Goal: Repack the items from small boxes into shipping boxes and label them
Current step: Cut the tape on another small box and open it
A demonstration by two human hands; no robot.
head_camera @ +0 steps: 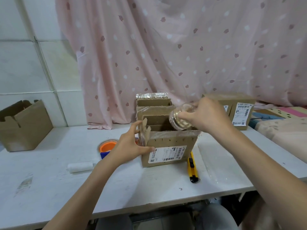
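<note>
The box (167,146) is steadied by the flat left hand (131,143); a jar (180,119), maybe glass, is gripped above it by the right hand (204,115).

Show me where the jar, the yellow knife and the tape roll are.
jar (180,119): head view, on its clear side wall.
yellow knife (192,168): head view, on the middle of its handle.
tape roll (108,146): head view, on its orange core.

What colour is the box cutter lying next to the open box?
Yellow with black parts; the box cutter shows clearly in the head view.
</note>
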